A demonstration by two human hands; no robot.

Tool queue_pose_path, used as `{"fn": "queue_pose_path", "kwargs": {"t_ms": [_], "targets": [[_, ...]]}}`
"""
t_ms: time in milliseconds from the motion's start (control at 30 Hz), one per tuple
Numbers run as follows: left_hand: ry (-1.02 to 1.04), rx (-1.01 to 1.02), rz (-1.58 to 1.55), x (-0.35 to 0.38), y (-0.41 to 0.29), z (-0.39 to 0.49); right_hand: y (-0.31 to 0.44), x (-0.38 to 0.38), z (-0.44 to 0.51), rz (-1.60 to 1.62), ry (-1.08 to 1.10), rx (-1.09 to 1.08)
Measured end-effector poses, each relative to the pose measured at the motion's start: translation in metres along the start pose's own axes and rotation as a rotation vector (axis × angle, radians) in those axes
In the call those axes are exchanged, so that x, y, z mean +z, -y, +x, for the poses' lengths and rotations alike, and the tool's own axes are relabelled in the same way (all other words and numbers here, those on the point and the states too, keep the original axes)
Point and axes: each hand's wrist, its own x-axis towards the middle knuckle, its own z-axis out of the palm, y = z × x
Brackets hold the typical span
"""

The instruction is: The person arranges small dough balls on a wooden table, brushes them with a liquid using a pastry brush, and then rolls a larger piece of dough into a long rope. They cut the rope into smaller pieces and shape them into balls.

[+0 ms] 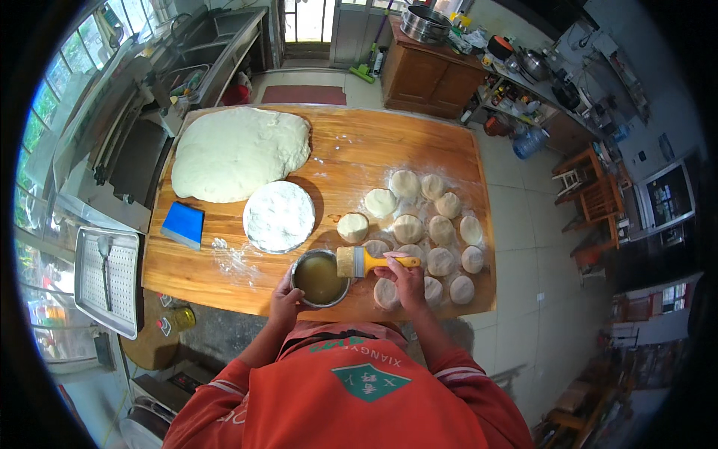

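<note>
My left hand (287, 301) grips the rim of a metal bowl (321, 279) that holds a brownish-yellow liquid. A wide pastry brush (392, 262) with a yellow handle is in my right hand (405, 280). Its pale bristles reach over the bowl's right rim; whether they touch the liquid I cannot tell. Under and beyond my right hand lie several flattened dough rounds (408, 229), dusted with flour. Behind the bowl stands a round container of white flour (279, 216). A large mass of dough (238, 154) rests at the table's far left.
The wooden table (359, 134) carries a blue dough scraper (183, 223) at its left. Beyond that edge sit a perforated metal tray (92, 280) with a utensil in it, an oil bottle (178, 320) and a large machine (126, 163). A sink (216, 36) and a wooden cabinet (426, 76) stand behind.
</note>
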Motion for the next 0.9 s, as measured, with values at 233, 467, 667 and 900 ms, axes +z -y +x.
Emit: {"fn": "queue_pose_path", "kwargs": {"t_ms": [233, 467, 667, 900], "targets": [[0.006, -0.042, -0.015, -0.015, 0.0, -0.014, -0.036, -0.045, 0.022, 0.157, -0.166, 0.112], [-0.049, -0.043, -0.042, -0.024, 0.003, -0.024, -0.04, -0.069, 0.03, -0.601, -0.32, -0.465], [-0.068, -0.011, 0.003, -0.019, -0.008, -0.031, -0.021, -0.029, -0.007, -1.226, 0.359, -0.622], [-0.067, 0.096, -0.096, -0.013, 0.007, -0.042, 0.022, -0.058, -0.021, -1.033, 0.136, -0.651]]}}
